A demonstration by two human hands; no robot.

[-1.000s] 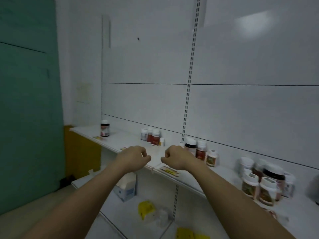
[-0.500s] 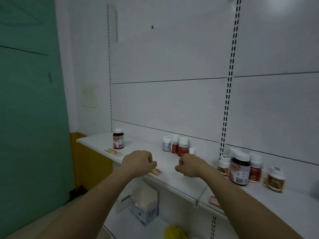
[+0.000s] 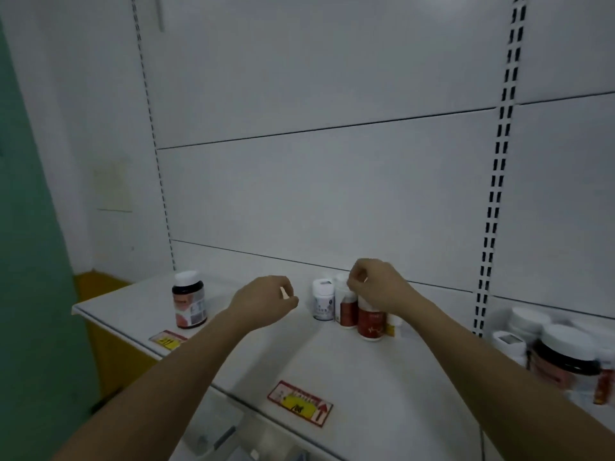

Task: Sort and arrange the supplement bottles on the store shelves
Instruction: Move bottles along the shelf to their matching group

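So, head view, the only one: both bare forearms stretch out from the near edge over the white shelf (image 3: 253, 354). The left hand (image 3: 264, 302) hovers above the shelf with its fingers curled loosely inward toward the thumb, holding nothing, knuckles up. It sits between a dark bottle with a white cap (image 3: 189, 300) far left on the shelf and the little cluster in the middle. The right hand (image 3: 376, 286) is raised a bit higher, over that cluster, fingers curled in with thumb and fingertips bunched together; honestly can't tell whether they're pinching a cap or just closed above it, and part of the cluster is hidden behind the wrist. The cluster is a white bottle (image 3: 322, 300), then two red-labelled bottles (image 3: 370, 322) just beside it, all upright against the back panel. More bottles (image 3: 562, 361) are crowded at the right edge, blurry. Two price tags sit on the shelf's near lip, a yellow and red tag (image 3: 301, 403) near centre and another tag (image 3: 168, 340) further left.
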